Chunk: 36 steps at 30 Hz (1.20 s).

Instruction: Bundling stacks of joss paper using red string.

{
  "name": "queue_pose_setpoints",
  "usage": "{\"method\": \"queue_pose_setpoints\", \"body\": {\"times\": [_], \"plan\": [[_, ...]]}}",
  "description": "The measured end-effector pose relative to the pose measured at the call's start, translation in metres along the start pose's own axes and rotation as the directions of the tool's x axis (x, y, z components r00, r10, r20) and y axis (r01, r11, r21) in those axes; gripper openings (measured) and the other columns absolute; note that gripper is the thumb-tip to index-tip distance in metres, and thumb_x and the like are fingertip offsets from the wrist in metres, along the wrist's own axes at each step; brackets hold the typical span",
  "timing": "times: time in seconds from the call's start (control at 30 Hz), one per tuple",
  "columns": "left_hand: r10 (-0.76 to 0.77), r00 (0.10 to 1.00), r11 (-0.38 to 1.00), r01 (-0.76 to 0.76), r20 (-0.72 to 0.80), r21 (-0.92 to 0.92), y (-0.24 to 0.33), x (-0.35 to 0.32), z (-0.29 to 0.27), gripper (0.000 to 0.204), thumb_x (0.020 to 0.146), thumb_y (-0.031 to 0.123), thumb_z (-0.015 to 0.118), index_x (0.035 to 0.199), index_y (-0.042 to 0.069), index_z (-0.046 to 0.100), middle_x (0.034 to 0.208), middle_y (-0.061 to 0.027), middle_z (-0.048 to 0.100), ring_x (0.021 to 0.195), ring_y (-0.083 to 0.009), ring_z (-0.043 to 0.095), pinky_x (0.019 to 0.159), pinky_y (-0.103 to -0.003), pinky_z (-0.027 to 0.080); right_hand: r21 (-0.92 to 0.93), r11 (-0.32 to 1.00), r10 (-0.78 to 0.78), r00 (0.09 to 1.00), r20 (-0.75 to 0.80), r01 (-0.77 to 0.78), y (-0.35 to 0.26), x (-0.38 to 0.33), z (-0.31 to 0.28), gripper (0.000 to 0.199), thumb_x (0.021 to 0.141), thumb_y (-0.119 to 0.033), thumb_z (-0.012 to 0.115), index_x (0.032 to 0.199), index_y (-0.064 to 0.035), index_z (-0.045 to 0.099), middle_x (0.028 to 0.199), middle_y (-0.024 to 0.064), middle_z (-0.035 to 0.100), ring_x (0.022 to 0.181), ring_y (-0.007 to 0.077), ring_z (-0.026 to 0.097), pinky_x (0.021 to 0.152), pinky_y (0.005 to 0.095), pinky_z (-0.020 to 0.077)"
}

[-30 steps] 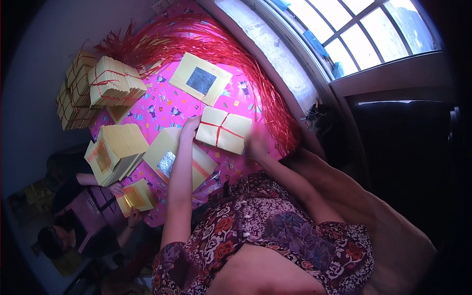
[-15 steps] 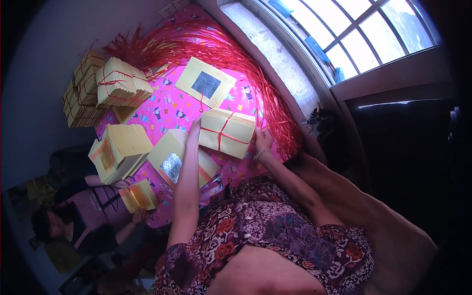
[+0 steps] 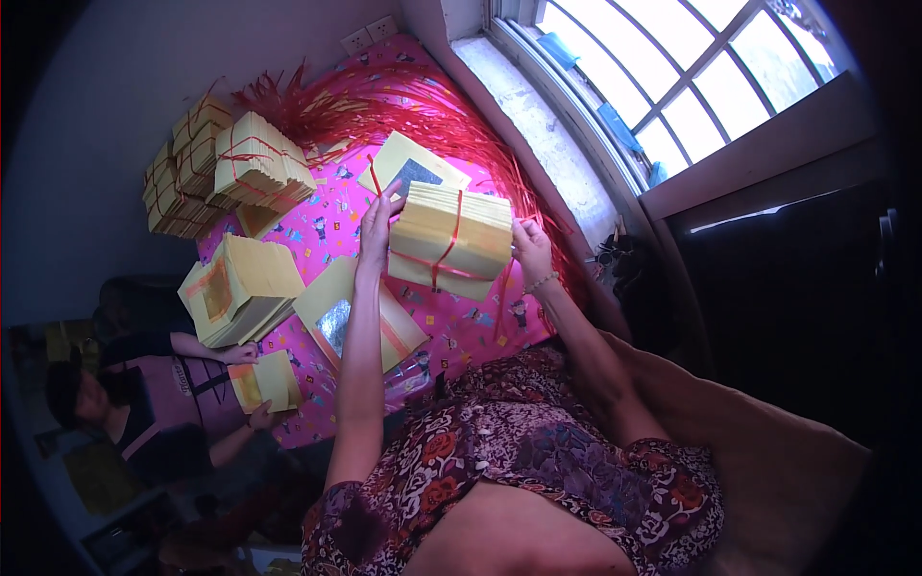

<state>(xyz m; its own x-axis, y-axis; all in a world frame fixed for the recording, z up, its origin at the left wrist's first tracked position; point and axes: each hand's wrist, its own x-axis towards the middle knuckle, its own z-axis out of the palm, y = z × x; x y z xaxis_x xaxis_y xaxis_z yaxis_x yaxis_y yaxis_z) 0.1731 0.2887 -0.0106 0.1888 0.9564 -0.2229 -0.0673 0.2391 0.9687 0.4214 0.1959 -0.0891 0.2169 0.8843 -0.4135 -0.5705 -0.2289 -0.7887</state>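
Observation:
A bundle of folded yellow paper [image 3: 451,228], crossed by red strips, is held tilted above the table between my two hands. My left hand [image 3: 378,227] grips its left end, and a short red strip [image 3: 374,177] sticks up by those fingers. At the right end my right hand [image 3: 533,252] closes on the bundle's edge; a loose red strip [image 3: 503,300] hangs below it. Partly behind the bundle lies a yellow sheet with a dark silvery square [image 3: 419,177]. More yellow sheets with a silver patch [image 3: 335,326] lie near my left forearm.
Tied bundles [image 3: 257,161] are piled at the far left, with a loose paper stack [image 3: 235,288] nearer. Red strips [image 3: 413,96] spread along the far and right edges of the pink-covered table [image 3: 461,341]. A co-worker's hands [image 3: 252,384] hold a yellow sheet at left. A window stands right.
Both hands have raised the bundle and tipped it, so its layered far edge shows more. My left fingers have moved up around its end. The co-worker's hands shifted slightly on their sheet.

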Motion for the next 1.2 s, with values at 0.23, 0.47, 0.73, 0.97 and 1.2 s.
{"method": "queue_pose_setpoints", "body": {"times": [0.23, 0.47, 0.73, 0.97, 1.2], "plan": [[0.264, 0.964, 0.96, -0.258, -0.042, 0.106, -0.021, -0.034, -0.007, 0.045, 0.101, 0.028, 0.032, 0.102, -0.003, 0.064, 0.113, -0.0125, 0.058, 0.105, -0.0156, 0.054, 0.092, -0.03, 0.043, -0.067, 0.995, 0.086, 0.98, 0.18, -0.075, 0.011, 0.01, -0.007, 0.013, 0.091, -0.019, 0.058, 0.083, -0.0088, 0.056, 0.082, 0.0002, 0.063, 0.071, 0.0069, 0.061, 0.063, 0.0223, 0.0523], [0.166, 0.942, 0.983, -0.181, -0.29, -0.025, -0.077, -0.08, 0.006, 0.036, 0.101, 0.029, 0.032, 0.107, 0.002, 0.055, 0.097, -0.0082, 0.064, 0.096, -0.0132, 0.055, 0.091, -0.029, 0.039, -0.199, 0.979, 0.007, 0.964, 0.267, 0.048, 0.006, 0.002, -0.019, 0.011, 0.09, -0.011, 0.058, 0.083, -0.0032, 0.057, 0.082, 0.0028, 0.062, 0.073, 0.0087, 0.061, 0.067, 0.0242, 0.0534], [0.148, 0.956, 0.948, -0.21, -0.253, -0.239, -0.08, -0.082, 0.001, 0.03, 0.1, 0.024, 0.035, 0.1, 0.002, 0.056, 0.087, -0.0076, 0.064, 0.088, -0.0134, 0.056, 0.089, -0.029, 0.038, -0.467, 0.852, -0.044, 0.92, 0.389, 0.238, -0.034, -0.004, -0.01, 0.011, 0.088, -0.01, 0.06, 0.083, 0.0, 0.061, 0.082, 0.0023, 0.065, 0.072, 0.0062, 0.058, 0.065, 0.022, 0.0494], [0.07, 0.881, 0.985, -0.135, -0.468, -0.106, -0.128, -0.103, 0.003, 0.034, 0.099, 0.031, 0.04, 0.093, 0.003, 0.059, 0.073, 0.0005, 0.053, 0.076, -0.0092, 0.049, 0.07, -0.022, 0.037, -0.68, 0.583, -0.021, 0.844, 0.535, 0.445, -0.037, -0.01, -0.019, 0.015, 0.084, -0.012, 0.066, 0.082, 0.0021, 0.06, 0.071, 0.0073, 0.063, 0.068, 0.0071, 0.058, 0.061, 0.0244, 0.0474], [0.077, 0.788, 0.996, -0.087, -0.611, 0.014, -0.139, -0.098, 0.005, 0.035, 0.099, 0.032, 0.04, 0.091, 0.003, 0.058, 0.075, -0.0001, 0.055, 0.072, -0.0088, 0.05, 0.067, -0.024, 0.04, -0.62, 0.203, 0.07, 0.62, 0.781, 0.758, -0.089, -0.008, 0.064, 0.017, 0.078, -0.024, 0.067, 0.084, -0.0088, 0.066, 0.077, 0.0083, 0.066, 0.068, 0.0238, 0.065, 0.062, 0.0336, 0.0514]]}}
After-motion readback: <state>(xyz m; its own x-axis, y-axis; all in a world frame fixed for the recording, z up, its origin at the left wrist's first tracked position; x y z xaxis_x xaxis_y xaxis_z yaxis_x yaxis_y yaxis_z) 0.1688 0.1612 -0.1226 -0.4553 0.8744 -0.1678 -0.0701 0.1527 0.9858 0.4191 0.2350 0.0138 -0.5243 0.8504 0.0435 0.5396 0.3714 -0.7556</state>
